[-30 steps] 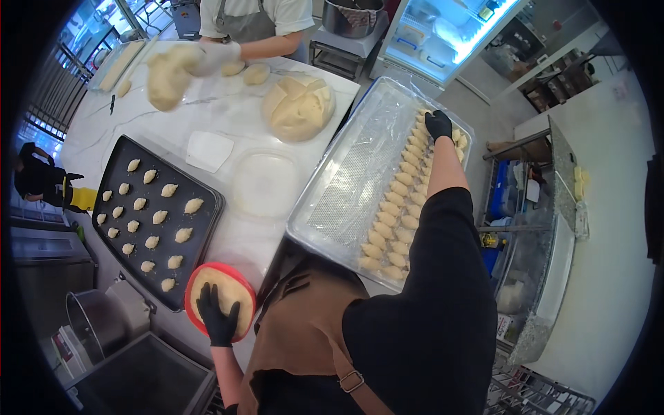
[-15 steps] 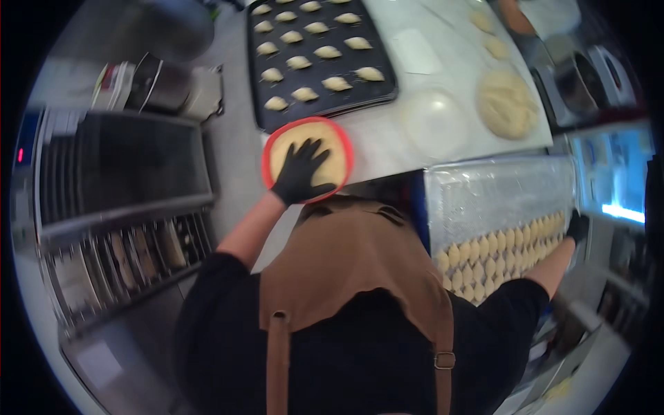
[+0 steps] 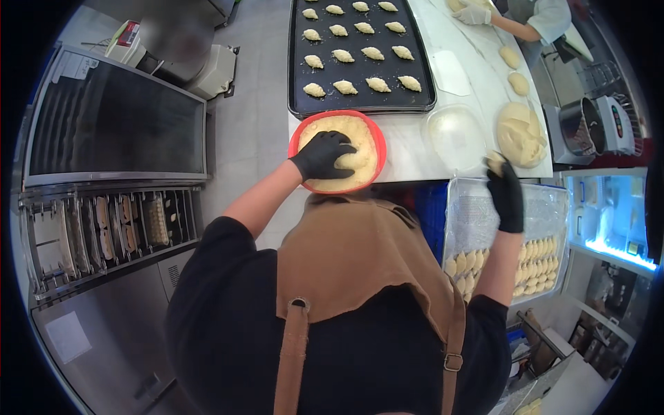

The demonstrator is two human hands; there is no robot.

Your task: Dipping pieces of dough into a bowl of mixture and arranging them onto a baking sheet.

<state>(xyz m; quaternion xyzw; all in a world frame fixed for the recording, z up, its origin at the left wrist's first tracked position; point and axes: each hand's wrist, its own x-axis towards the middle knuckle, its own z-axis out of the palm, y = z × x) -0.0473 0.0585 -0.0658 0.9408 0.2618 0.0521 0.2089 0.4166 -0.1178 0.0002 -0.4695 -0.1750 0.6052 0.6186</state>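
Observation:
My left hand [image 3: 324, 156], black-gloved, is down in a red bowl [image 3: 379, 135] of pale yellow crumbs [image 3: 318, 128]. Its fingers and thumb curl around a crumb-coated dough piece [image 3: 345, 160], partly hidden by the glove. On the right, my right hand [image 3: 505, 197], also gloved in black, pinches a small pale dough piece [image 3: 495, 163] near the table's front edge; motion blurs it a little. Below that arm lies a plastic-lined tray [image 3: 477, 202] with rows of shaped dough pieces [image 3: 537, 259]. A black baking tray [image 3: 360, 69] beyond the bowl carries rows of coated, pointed pieces.
On the marble table [image 3: 408, 149] stand a clear round container [image 3: 454, 138], a white rectangular sheet [image 3: 449, 72] and a large dough mass [image 3: 520, 135]. A co-worker's gloved hand [image 3: 473, 15] handles dough at the far right. A scale with a metal bowl [image 3: 582, 126] sits beyond.
My right hand has come from the dough tray's right side up to the table edge, now with a dough piece. My left hand has gone from flat on the crumbs to curled.

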